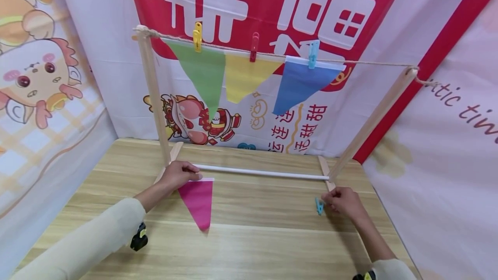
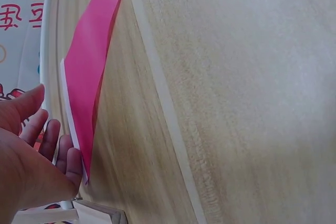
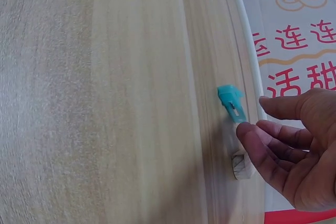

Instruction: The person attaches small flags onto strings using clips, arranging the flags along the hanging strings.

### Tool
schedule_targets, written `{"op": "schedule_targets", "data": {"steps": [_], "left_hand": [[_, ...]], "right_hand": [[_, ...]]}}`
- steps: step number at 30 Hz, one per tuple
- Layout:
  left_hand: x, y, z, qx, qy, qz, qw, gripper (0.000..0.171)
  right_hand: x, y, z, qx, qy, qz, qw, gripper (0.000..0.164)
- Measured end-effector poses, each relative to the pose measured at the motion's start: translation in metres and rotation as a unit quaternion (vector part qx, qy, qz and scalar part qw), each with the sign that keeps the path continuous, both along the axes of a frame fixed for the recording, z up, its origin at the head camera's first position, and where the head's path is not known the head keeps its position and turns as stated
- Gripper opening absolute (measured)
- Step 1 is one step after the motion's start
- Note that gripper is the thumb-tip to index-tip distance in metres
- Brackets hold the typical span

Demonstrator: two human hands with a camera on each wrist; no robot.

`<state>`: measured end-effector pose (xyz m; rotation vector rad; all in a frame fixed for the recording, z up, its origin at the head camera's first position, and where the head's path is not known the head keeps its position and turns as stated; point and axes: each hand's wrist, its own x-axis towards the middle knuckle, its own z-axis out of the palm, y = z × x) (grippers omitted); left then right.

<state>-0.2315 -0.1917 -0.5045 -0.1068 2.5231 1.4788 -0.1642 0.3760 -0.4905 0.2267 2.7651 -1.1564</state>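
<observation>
A pink triangular pennant [image 1: 198, 202] with a white top strip is low over the table. My left hand [image 1: 180, 177] is at that strip, its fingertips right at the edge and the thumb apart from them in the left wrist view, where the pennant [image 2: 89, 61] bows slightly. Over on the right, a teal clothespin [image 1: 319, 206] is beside my right hand [image 1: 344, 202]. From the right wrist, one fingertip overlaps the end of the clothespin [image 3: 231, 100], while the thumb stays apart.
A wooden frame has a left post [image 1: 153, 94], a right post [image 1: 373, 122] and a white bottom rod [image 1: 260, 172]. Along its string [image 1: 369, 62] hang green [image 1: 206, 72], yellow [image 1: 249, 74] and blue [image 1: 303, 83] pennants, each with a clothespin. Printed cloth stands behind.
</observation>
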Motion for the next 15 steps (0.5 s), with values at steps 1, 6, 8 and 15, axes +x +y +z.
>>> {"op": "schedule_targets", "data": {"steps": [1, 6, 8, 15], "left_hand": [[0.0, 0.0, 0.0, -0.002, 0.0, 0.002, 1.0, 0.031], [0.0, 0.0, -0.002, -0.013, 0.004, 0.0, 0.9999, 0.03], [-0.002, -0.001, -0.003, -0.016, 0.006, -0.005, 0.9998, 0.029], [-0.007, -0.002, -0.006, -0.034, 0.0, -0.006, 0.9994, 0.026]], "right_hand": [[0.0, -0.001, 0.0, 0.006, -0.001, 0.001, 1.0, 0.028], [-0.001, -0.005, -0.001, 0.016, -0.017, -0.005, 1.0, 0.028], [-0.001, -0.006, -0.001, 0.015, -0.021, -0.004, 1.0, 0.029], [-0.004, -0.011, 0.0, 0.005, -0.05, -0.011, 0.999, 0.032]]}}
